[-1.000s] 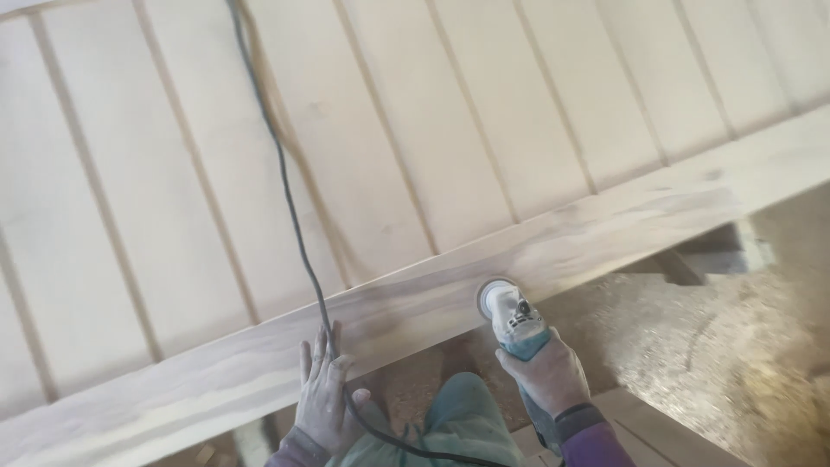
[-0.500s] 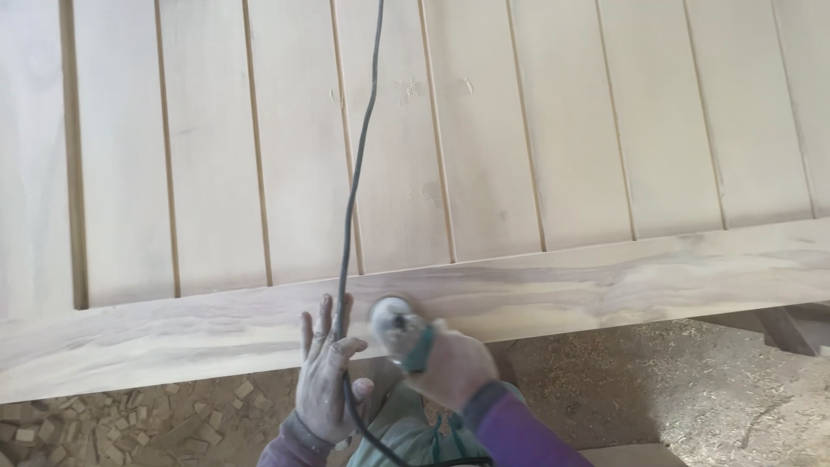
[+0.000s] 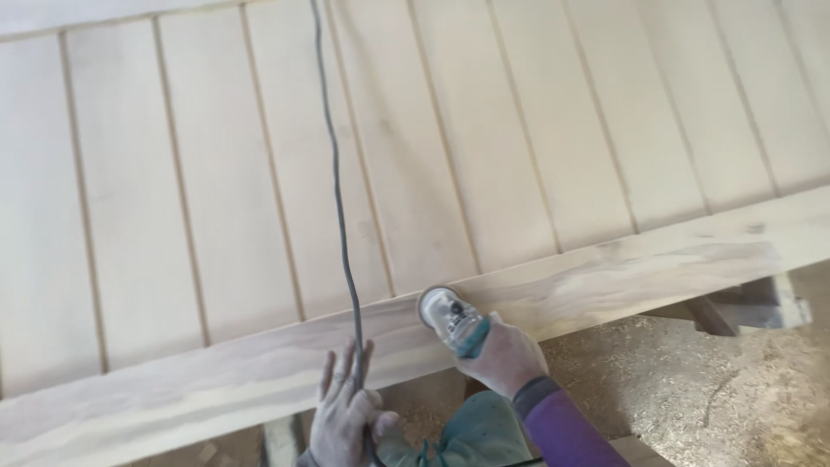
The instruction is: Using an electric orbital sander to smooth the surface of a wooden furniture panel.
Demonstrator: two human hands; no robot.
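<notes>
Head view: your right hand, in a dusty pale glove with a purple sleeve behind it, grips a small power sander, fingers wrapped tight around its teal body. Sander looks grey-white at the round head, coated in dust, teal further back toward your palm. It sits on the upper edge of the long horizontal plank, about midway along it, head touching the wood. The plank is pale, streaky grain, with a darker patch further right of the sander. Your left hand, also gloved, lies flat on the plank's lower edge just left of the sander, fingers spread, gripping nothing. A grey power cord runs down from the top, crosses the plank and passes over your left hand's fingers. Above the plank: a wide panel of vertical light boards with narrow grooves. Below the plank to the right: sawdust-covered floor and a wooden support under the plank's right part.
</notes>
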